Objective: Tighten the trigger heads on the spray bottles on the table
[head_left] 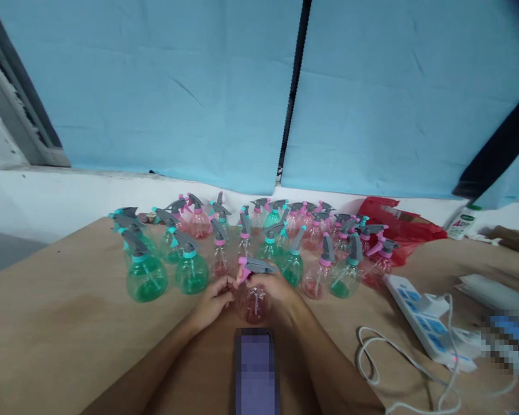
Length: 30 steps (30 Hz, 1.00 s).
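A round clear spray bottle [255,305] with a pink collar, pink nozzle and grey trigger head stands upright in front of me, some reddish liquid inside. My right hand [273,283] is wrapped round its neck just under the grey head. To the left, my left hand [218,295] is loosely curved, thumb and fingers apart, fingertips close by the nozzle; whether they touch the bottle I cannot tell. Green spray bottles [192,272] stand beyond my left hand. A pink-collared bottle [315,278] is to the right of my right hand.
Several more pink and green spray bottles crowd the back of the wooden table [60,323]. A phone [255,372] lies nearest me. On the right are a power strip [428,325], a looped white cable [372,360], a red plastic bag [398,230] and a white bottle [462,223].
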{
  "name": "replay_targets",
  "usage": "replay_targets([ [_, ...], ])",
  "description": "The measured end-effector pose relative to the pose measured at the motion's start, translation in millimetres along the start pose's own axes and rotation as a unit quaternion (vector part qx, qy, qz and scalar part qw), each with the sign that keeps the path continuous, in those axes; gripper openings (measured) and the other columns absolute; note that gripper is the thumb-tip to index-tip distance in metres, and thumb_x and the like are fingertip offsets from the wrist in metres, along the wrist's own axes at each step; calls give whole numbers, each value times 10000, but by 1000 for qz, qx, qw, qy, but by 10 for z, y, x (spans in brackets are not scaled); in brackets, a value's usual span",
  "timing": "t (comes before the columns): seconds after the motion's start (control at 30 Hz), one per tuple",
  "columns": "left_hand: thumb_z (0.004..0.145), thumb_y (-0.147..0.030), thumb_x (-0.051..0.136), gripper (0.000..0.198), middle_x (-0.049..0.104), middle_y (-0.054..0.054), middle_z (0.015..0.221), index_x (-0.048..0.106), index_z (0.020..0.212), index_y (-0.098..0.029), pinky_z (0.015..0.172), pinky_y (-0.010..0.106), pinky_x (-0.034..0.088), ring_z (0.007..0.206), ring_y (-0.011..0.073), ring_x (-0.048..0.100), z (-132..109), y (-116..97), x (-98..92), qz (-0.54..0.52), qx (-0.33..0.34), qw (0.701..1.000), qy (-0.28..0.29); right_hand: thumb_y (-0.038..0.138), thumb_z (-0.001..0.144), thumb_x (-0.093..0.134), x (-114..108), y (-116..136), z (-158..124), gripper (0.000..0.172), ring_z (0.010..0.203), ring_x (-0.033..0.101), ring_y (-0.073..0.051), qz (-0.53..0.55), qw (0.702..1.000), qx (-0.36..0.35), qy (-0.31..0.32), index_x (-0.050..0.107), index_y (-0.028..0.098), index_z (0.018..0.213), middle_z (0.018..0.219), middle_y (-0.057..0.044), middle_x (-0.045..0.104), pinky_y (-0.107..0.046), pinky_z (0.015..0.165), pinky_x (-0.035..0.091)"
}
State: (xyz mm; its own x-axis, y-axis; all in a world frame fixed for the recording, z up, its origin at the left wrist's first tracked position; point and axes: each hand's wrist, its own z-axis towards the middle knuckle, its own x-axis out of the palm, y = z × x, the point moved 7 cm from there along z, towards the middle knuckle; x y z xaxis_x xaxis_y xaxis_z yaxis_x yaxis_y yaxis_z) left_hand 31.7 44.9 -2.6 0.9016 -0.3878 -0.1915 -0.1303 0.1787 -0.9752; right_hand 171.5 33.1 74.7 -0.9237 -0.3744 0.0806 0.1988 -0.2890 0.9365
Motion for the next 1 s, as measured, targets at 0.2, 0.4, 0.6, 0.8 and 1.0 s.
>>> replay_targets([
  [0.2, 746, -224, 567, 121, 552, -29, 759, 596, 858, -187, 611, 229, 373, 656, 122, 477, -8, 9, 39, 4, 17, 1000, 23, 223, 650, 625, -8, -20, -5, 139, 583, 595, -165, -16, 1000, -8, -15, 751, 219, 708, 632, 16, 673, -284, 610, 516],
  [0.4, 760, -206, 559, 158, 552, -35, 751, 615, 907, -193, 613, 227, 381, 658, 125, 489, -4, 43, 49, 20, 20, 999, 32, 195, 617, 598, -73, -79, -17, 119, 586, 568, -159, 8, 999, -3, -40, 709, 215, 657, 624, 19, 648, -285, 613, 490],
  [0.6, 752, -208, 567, 137, 559, -29, 763, 607, 883, -190, 633, 240, 393, 680, 135, 500, -25, -21, 58, 12, 27, 999, 27, 248, 639, 582, 38, -62, -15, 90, 631, 586, -176, 12, 1000, 16, 11, 663, 213, 650, 659, 4, 665, -301, 655, 478],
  [0.8, 777, -210, 560, 156, 567, -29, 767, 624, 917, -187, 647, 248, 394, 686, 139, 507, -38, -34, 52, 32, 24, 999, 24, 210, 596, 596, -53, -67, -17, 111, 593, 539, -157, -2, 999, 14, -48, 676, 220, 672, 630, 25, 634, -279, 616, 443],
  [1.0, 774, -224, 570, 144, 567, -28, 781, 605, 909, -187, 631, 232, 381, 702, 137, 502, -28, -3, 59, 11, 21, 999, 29, 240, 609, 596, 37, -15, -2, 70, 600, 541, -154, 26, 999, 15, -11, 658, 208, 614, 611, 14, 617, -273, 621, 428],
])
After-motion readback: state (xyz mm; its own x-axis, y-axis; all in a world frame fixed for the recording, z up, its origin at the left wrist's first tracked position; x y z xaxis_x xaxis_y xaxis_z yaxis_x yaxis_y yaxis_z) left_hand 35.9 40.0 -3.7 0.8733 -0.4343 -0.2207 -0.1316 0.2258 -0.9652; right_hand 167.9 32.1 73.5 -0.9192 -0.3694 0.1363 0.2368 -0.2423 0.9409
